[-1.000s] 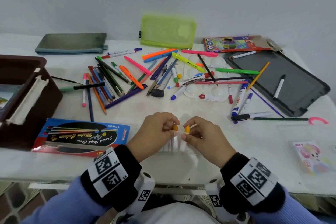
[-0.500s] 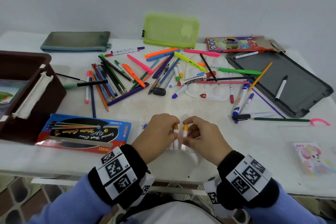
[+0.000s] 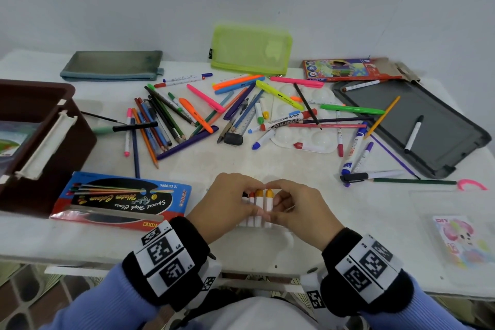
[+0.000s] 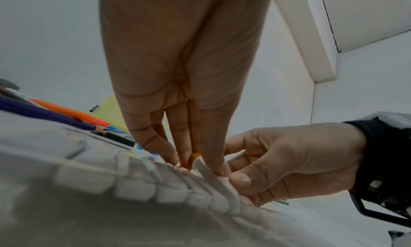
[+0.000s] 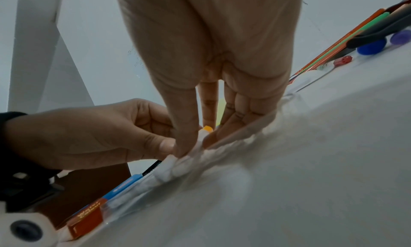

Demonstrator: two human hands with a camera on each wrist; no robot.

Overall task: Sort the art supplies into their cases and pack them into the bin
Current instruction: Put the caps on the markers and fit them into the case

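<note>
**Near table edge: row of small paint tubes, both hands on it**

Between the two hands, at the near middle of the white table, stands the item: a row of white paint tubes with black, red, orange and yellow caps, seated side by side, apparently in a clear tray. Left hand pinches the row from its side; right hand pinches the yellow-capped end tube, thumb and fingers curled on it.

Handling, by judgement: light, soft-walled, easily dented; the smooth caps may slip. Best taken by the stiffer shoulders or the tray's ends, not mid-body.

Views: head camera alone gives cap colours and surroundings, namely blue watercolour box just left, brown bin beyond it, loose pens and pencils farther back, green mesh pouch by the wall. Left wrist camera alone shows the tubes' flat crimped ends in a ridge; right wrist camera shows the thumb pressed on the outermost tube.
</note>
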